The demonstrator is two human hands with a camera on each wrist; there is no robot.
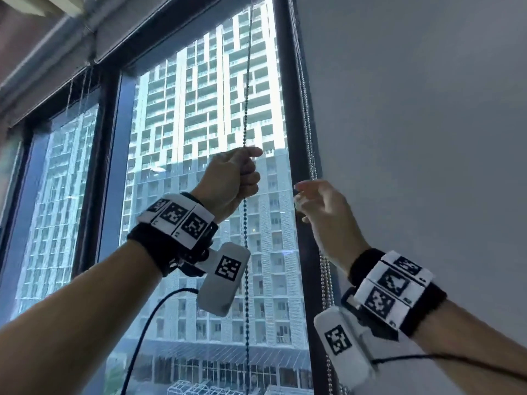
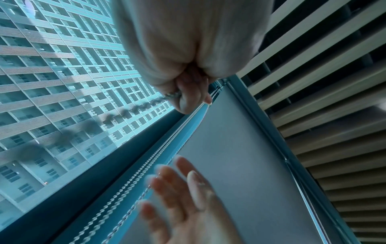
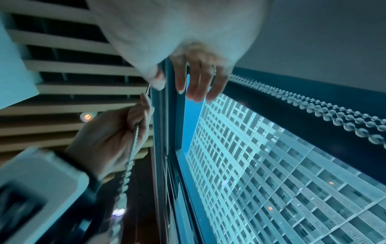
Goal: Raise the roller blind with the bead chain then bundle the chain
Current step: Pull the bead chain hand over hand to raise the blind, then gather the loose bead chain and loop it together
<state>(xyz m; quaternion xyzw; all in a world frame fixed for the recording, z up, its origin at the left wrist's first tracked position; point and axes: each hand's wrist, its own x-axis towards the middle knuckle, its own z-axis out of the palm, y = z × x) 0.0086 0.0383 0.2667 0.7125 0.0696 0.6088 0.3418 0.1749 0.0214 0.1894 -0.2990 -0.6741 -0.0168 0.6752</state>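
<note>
A dark bead chain (image 1: 247, 81) hangs in front of the window pane, and my left hand (image 1: 242, 175) grips it in a fist, thumb on top. The strand leaves the fist downward, past the wrist camera. In the left wrist view the curled fingers (image 2: 188, 97) pinch the beads (image 2: 171, 95). My right hand (image 1: 313, 201) is open beside the dark window frame and holds nothing; its fingers (image 3: 198, 82) hang straight. The grey blind (image 1: 159, 32) sits high at the top of the window.
Several silvery bead chains (image 1: 309, 132) run down the dark frame post (image 1: 288, 109) just behind my right hand. A flat grey surface (image 1: 413, 138) fills the right side. A slatted ceiling (image 2: 334, 115) is overhead. Black wrist cables hang below both arms.
</note>
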